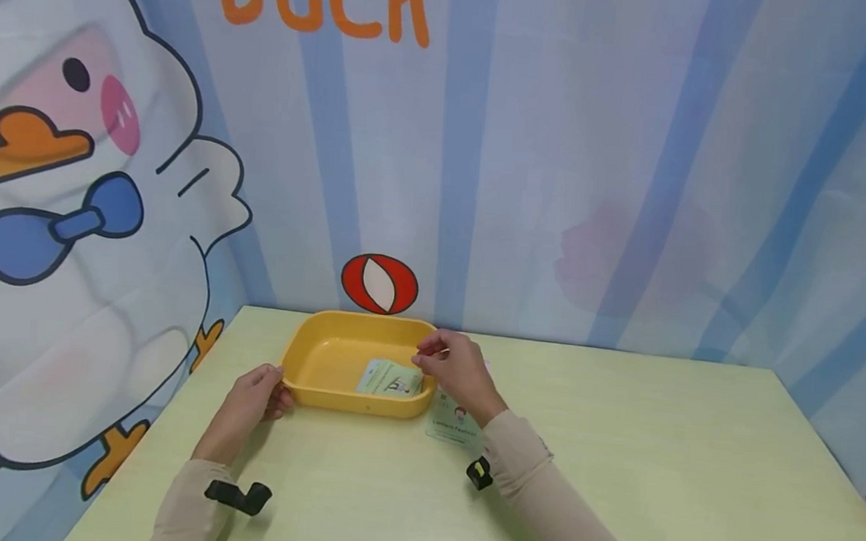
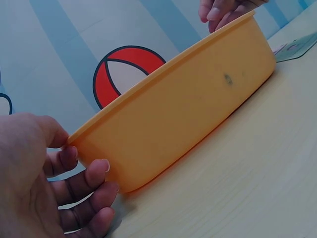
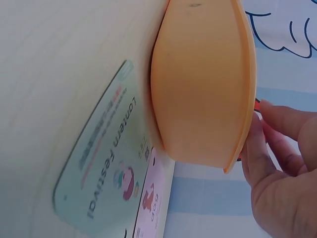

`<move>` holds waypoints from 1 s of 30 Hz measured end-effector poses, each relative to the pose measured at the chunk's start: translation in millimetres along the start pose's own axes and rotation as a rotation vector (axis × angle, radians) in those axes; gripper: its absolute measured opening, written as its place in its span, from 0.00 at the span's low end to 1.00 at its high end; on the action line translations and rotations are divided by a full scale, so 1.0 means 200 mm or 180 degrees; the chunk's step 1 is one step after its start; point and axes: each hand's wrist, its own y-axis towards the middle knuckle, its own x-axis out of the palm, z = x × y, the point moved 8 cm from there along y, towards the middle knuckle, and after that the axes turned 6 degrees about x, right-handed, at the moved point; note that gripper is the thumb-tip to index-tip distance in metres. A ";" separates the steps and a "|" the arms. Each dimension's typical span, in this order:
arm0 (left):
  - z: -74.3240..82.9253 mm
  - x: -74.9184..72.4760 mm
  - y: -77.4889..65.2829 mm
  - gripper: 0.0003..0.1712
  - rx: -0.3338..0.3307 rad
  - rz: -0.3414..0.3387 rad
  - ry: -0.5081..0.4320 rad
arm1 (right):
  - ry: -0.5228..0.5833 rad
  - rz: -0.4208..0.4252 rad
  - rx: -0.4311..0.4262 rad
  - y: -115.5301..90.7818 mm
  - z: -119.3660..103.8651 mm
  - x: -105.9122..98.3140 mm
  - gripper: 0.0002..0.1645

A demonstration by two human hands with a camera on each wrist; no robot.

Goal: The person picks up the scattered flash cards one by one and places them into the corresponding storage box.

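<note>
A shallow yellow plastic tray point(image 1: 321, 398) stands near the table's back edge. My left hand point(image 1: 250, 396) holds its left front corner; in the left wrist view the thumb is at the rim and the other fingers curl beside the outer wall. Overlapping small light-green printed cards point(image 1: 391, 379) lie inside, toward the tray's right. My right hand point(image 1: 460, 371) is at the right rim, bent fingers over the inside; no card shows between them. Beside the tray, a green "Lantern Festival" card point(image 3: 106, 153) lies on the table, with a pink card point(image 3: 150, 201) next to it.
The pale yellow table point(image 1: 652, 458) extends to the right and toward me. Behind it hangs a blue-and-white striped backdrop point(image 1: 527, 185) with a cartoon duck on the left. Black wrist mounts point(image 1: 238, 497) are strapped over both sleeves.
</note>
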 end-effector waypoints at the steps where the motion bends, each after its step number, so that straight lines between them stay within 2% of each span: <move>1: 0.00 0.00 0.00 0.20 -0.0004 0.0004 0.0009 | 0.0000 -0.0034 -0.0027 -0.01 0.00 -0.01 0.10; 6: 0.01 -0.01 0.00 0.20 -0.0045 0.0027 0.0078 | 0.0018 -0.0090 -0.0126 -0.04 0.01 -0.06 0.12; 15: 0.00 0.00 -0.01 0.20 -0.0105 0.0018 0.0127 | -0.0099 0.0006 -0.0049 -0.10 0.08 -0.19 0.17; 22: 0.00 0.00 -0.01 0.21 -0.0114 0.0011 0.0130 | -0.0532 0.0117 0.0016 -0.13 0.13 -0.29 0.17; 27: 0.00 0.01 -0.01 0.21 -0.0134 0.0007 0.0114 | -0.0868 -0.0021 0.0224 -0.14 0.20 -0.31 0.19; 30: 0.00 0.01 -0.01 0.21 -0.0154 0.0000 0.0120 | -0.1149 -0.0148 0.0386 -0.15 0.24 -0.29 0.26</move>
